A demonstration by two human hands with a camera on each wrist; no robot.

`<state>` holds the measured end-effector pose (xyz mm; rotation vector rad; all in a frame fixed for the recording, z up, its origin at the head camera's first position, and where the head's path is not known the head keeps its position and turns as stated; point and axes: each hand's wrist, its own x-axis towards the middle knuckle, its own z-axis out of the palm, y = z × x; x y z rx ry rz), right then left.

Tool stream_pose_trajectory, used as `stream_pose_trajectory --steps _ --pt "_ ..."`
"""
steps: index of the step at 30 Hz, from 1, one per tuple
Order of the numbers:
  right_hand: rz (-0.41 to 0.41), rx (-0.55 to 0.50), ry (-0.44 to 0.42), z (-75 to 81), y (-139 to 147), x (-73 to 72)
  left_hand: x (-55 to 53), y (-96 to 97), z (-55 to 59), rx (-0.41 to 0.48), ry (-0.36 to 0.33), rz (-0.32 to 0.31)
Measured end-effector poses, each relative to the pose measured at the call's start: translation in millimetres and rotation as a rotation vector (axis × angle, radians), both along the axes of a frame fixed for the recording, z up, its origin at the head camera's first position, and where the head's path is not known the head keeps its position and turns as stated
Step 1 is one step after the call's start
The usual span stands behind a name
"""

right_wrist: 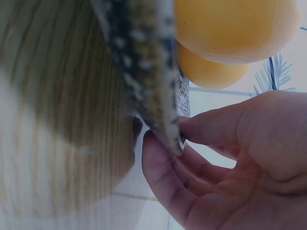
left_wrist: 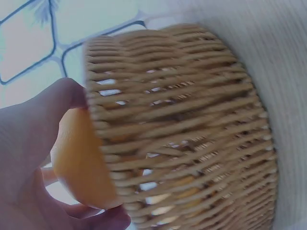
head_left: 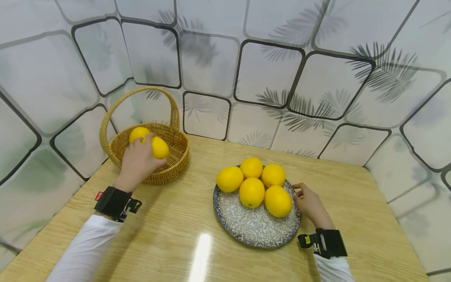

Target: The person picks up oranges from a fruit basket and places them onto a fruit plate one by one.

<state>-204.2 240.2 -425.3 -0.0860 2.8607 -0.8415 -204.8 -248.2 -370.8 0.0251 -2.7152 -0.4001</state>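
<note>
In the head view my left hand (head_left: 139,158) reaches over the near rim of a wicker basket (head_left: 168,175) and grips a yellow lemon (head_left: 160,148). Another lemon (head_left: 138,133) sits behind the fingers, partly covered by them. The left wrist view shows thumb and fingers curled round the held lemon (left_wrist: 81,155), right at the basket's woven wall (left_wrist: 192,110). My right hand (head_left: 311,205) pinches the right edge of a speckled plate (head_left: 246,227), thumb above the rim and fingers below it in the right wrist view. Several lemons (head_left: 251,192) lie grouped on the plate's far half.
A tall arched handle (head_left: 141,89) rises over the basket. Basket and plate stand apart on a light wood table (head_left: 169,235), the basket at the far left. A patterned wall covering (head_left: 208,113) borders the table at the back and sides.
</note>
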Motion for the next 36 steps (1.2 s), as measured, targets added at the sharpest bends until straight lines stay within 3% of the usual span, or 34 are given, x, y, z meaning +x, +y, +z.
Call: stream_pose_trajectory --steps 13,24,31,36 --pt "0.01 -0.002 0.012 1.6 1 -2.9 14.6 28.3 15.4 -0.045 0.084 -0.048" --pt "-0.007 0.011 -0.003 2.7 2 -4.4 24.0 54.0 11.2 -0.018 0.114 -0.073" --pt "-0.006 0.021 0.0 1.6 4 -2.2 38.1 80.7 4.7 0.061 0.026 -0.144" --pt "0.006 0.01 0.004 -3.1 1 -2.6 47.1 101.2 -2.9 0.05 -0.007 -0.206"
